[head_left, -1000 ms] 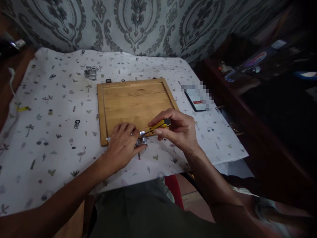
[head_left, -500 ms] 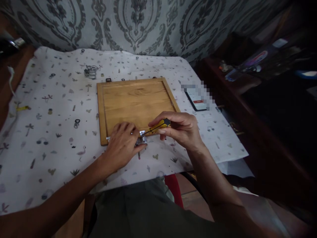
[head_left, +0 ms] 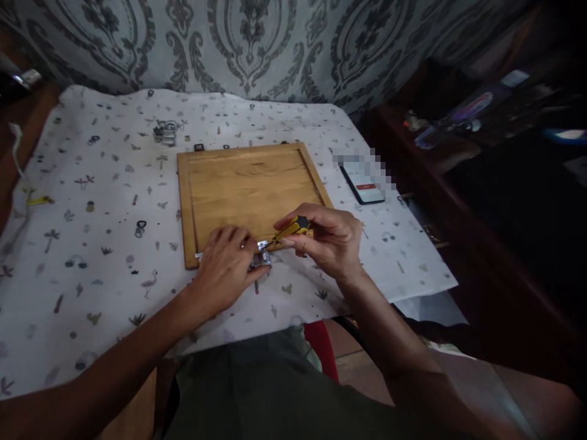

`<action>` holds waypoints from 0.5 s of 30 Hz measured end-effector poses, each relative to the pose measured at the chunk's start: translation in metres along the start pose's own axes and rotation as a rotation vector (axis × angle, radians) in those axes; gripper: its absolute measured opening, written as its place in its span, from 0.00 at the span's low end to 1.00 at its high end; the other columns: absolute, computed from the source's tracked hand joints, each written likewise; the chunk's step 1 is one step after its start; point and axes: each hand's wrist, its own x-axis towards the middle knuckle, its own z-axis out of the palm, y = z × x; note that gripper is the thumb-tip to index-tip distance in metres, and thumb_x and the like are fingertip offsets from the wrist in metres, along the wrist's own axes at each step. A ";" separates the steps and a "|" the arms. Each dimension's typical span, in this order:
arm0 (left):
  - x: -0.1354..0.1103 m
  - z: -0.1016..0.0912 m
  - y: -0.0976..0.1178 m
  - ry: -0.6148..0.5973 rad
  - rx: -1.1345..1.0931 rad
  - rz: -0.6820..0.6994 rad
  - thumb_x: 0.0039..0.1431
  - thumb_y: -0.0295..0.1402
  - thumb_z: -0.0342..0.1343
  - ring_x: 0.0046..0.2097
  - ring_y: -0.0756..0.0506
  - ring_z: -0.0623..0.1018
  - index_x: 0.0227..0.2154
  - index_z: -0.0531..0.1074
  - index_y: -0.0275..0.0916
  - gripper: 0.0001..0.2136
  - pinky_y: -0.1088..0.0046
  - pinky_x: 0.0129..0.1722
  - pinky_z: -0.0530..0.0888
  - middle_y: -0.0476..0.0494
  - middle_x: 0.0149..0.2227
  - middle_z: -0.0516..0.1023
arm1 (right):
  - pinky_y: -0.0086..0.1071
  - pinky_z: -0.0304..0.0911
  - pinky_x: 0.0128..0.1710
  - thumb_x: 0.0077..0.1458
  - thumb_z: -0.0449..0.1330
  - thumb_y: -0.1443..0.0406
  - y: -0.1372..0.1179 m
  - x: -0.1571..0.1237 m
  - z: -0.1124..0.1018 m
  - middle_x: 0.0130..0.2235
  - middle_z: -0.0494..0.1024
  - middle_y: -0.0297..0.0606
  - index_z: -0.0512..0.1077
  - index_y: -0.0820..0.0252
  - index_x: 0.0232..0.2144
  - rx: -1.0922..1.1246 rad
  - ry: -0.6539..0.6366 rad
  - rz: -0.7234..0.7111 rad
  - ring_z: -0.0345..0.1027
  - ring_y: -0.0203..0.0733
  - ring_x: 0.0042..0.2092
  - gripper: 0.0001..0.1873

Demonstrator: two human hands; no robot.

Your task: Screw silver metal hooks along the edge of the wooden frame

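A wooden panel [head_left: 250, 186] with a raised frame lies flat on the patterned cloth. At its near edge sits a small metal hinge [head_left: 261, 255]. My left hand [head_left: 224, 266] is closed on the hinge, pressing it against the panel's edge. My right hand [head_left: 328, 241] grips a yellow-and-black screwdriver [head_left: 288, 230], whose tip points left and down onto the hinge. The two hands almost touch over the hinge.
A white cloth [head_left: 92, 244] with small prints covers the table. More metal hinges [head_left: 165, 133] lie at the back left, a small black ring [head_left: 140, 228] left of the panel. A phone [head_left: 364, 183] lies to the right. Dark furniture [head_left: 481, 183] stands beyond the table's right edge.
My right hand has turned slightly on the screwdriver, and the handle has tilted lower. My left hand has stayed on the hinge.
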 end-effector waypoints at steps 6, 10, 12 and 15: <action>0.000 0.001 -0.001 0.007 -0.028 -0.007 0.66 0.46 0.59 0.49 0.35 0.73 0.45 0.75 0.38 0.15 0.54 0.50 0.71 0.39 0.44 0.77 | 0.29 0.59 0.22 0.52 0.71 0.49 0.003 -0.001 0.002 0.25 0.76 0.32 0.79 0.57 0.28 -0.030 0.021 -0.034 0.65 0.32 0.24 0.18; 0.000 0.001 -0.001 -0.004 -0.035 -0.005 0.65 0.46 0.60 0.50 0.35 0.73 0.46 0.75 0.38 0.16 0.53 0.50 0.70 0.39 0.45 0.77 | 0.29 0.60 0.23 0.53 0.72 0.50 0.005 0.000 0.004 0.25 0.75 0.30 0.77 0.58 0.26 -0.016 0.025 -0.085 0.64 0.31 0.23 0.19; 0.000 0.000 -0.001 -0.015 -0.036 -0.003 0.64 0.45 0.62 0.50 0.34 0.73 0.47 0.75 0.37 0.17 0.53 0.50 0.70 0.38 0.46 0.77 | 0.29 0.59 0.23 0.52 0.72 0.51 0.006 0.001 0.005 0.25 0.75 0.30 0.76 0.58 0.26 -0.013 0.030 -0.102 0.64 0.31 0.23 0.19; 0.000 -0.001 -0.001 -0.025 -0.032 -0.001 0.63 0.45 0.63 0.50 0.33 0.73 0.47 0.75 0.35 0.18 0.52 0.50 0.71 0.37 0.46 0.77 | 0.29 0.60 0.24 0.51 0.72 0.50 0.008 0.001 0.006 0.24 0.74 0.30 0.75 0.58 0.25 -0.032 0.051 -0.106 0.64 0.32 0.23 0.20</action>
